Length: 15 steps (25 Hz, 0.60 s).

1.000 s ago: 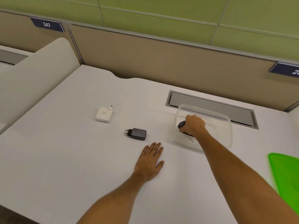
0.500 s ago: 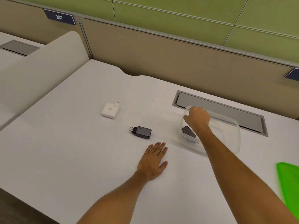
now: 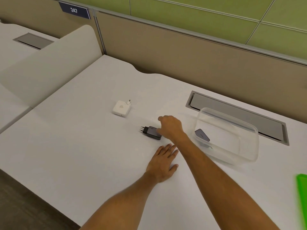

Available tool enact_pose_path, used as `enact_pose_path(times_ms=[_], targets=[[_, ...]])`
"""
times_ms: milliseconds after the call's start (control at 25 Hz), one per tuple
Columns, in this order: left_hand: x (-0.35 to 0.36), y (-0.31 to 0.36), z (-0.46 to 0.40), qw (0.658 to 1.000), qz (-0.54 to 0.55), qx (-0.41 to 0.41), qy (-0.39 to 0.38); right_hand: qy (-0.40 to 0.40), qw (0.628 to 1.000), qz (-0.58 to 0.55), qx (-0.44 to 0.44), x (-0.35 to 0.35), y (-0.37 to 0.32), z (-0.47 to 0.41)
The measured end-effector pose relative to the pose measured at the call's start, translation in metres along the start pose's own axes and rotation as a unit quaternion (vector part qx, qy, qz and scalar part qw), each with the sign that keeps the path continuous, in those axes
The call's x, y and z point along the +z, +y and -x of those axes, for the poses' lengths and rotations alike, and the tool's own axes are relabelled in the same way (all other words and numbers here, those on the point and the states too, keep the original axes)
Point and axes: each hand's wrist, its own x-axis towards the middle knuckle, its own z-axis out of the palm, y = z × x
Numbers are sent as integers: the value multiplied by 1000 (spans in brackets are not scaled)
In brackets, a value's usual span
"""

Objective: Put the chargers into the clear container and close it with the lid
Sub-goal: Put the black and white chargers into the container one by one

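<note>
A clear container (image 3: 247, 145) stands on the white desk at the right, and a grey charger (image 3: 201, 134) lies in its left end. A black charger (image 3: 151, 132) with its two pins pointing left lies on the desk left of the container. My right hand (image 3: 171, 127) hovers over that charger's right end, fingers apart, holding nothing. Farther left sits a white charger (image 3: 121, 108). My left hand (image 3: 163, 163) rests flat on the desk, palm down. The green lid (image 3: 301, 196) shows at the right edge.
A grey cable slot (image 3: 232, 113) is set into the desk behind the container. A tan partition rises behind the desk, and a white divider (image 3: 49, 67) stands at its left side. The desk's front edge runs diagonally at the lower left.
My right hand has let go of the grey charger inside the container, left the container and moved left over the black charger. My left hand has stayed flat.
</note>
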Motion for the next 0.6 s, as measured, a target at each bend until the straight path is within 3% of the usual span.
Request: enact_pose_path(times_ms=[160, 400, 600], targets=[[-4, 1, 1, 999, 29, -2, 26, -25, 999, 0, -30, 40, -12, 1], [14, -4, -2, 1000, -23, 1, -19, 42, 999, 0, -11, 65, -21, 4], [1, 1, 0, 999, 31, -9, 25, 81, 997, -16, -13, 58, -13, 7]])
